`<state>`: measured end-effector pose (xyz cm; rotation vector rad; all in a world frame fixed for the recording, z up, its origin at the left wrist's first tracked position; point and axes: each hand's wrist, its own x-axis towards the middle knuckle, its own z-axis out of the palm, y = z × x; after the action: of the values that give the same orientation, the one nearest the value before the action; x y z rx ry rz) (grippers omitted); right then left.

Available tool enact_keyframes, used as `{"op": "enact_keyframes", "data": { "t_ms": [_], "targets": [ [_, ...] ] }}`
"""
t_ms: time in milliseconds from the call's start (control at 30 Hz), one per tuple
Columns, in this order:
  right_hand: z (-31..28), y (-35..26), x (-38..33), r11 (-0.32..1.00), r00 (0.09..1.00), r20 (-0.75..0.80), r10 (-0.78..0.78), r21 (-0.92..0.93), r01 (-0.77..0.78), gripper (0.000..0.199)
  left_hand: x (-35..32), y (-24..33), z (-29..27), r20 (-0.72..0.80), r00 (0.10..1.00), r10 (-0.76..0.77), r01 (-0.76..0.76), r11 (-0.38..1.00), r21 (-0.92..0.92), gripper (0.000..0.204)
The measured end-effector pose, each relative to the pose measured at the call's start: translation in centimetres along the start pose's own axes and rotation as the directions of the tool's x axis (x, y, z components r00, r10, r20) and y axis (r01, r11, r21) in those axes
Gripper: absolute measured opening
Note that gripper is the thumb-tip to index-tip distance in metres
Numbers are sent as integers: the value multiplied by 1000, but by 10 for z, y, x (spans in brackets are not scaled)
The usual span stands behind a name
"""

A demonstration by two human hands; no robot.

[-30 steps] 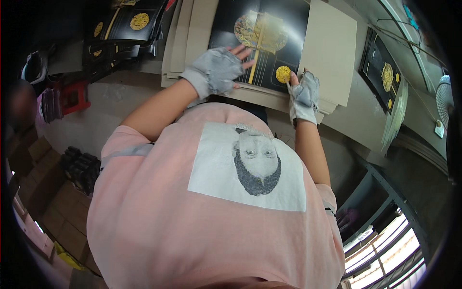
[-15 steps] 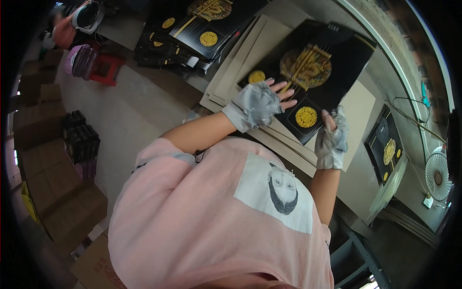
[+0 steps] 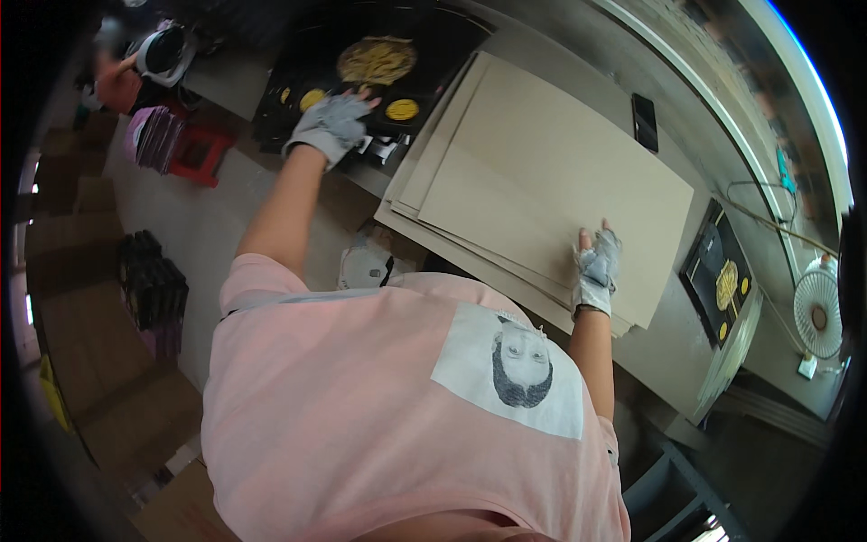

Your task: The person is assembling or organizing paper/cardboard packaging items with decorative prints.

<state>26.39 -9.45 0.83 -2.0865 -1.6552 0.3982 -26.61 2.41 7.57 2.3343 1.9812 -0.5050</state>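
Blk/gold printed sheet [image 3: 377, 61] just shifted L, top beige board [image 3: 542, 154] now bare!
L hand [image 3: 331, 124] spread on it; R hand [image 3: 597, 264] unclenched, nothing pinched.

Made out the co-worker [image 3: 117, 88] only blurrily; lost part of the black printed sheet [image 3: 377, 61] behind the left hand [image 3: 330, 128].

Dim, soft indoor light, brightest at the narrow blue-white glowing strip [image 3: 815, 70] upper right; fisheye distortion bows the long pale rail [image 3: 690, 74]; black vignetting; brown cardboard boxes [image 3: 104, 361] in shadow
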Motion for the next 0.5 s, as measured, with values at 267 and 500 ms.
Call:
{"op": "enact_keyframes", "data": {
  "t_ms": [267, 500],
  "targets": [
    [-50, 127, -32, 762, 840, -182, 512, -354, -542, 81, -20, 24, -38, -119, 991, 57, -39, 988, 153, 60],
    [-51, 83, -37, 679, 776, -211, 595, -386, -625, 74, 0, 167, 107, -447, 894, 33, -324, 736, -594, 80]
  ]
}}
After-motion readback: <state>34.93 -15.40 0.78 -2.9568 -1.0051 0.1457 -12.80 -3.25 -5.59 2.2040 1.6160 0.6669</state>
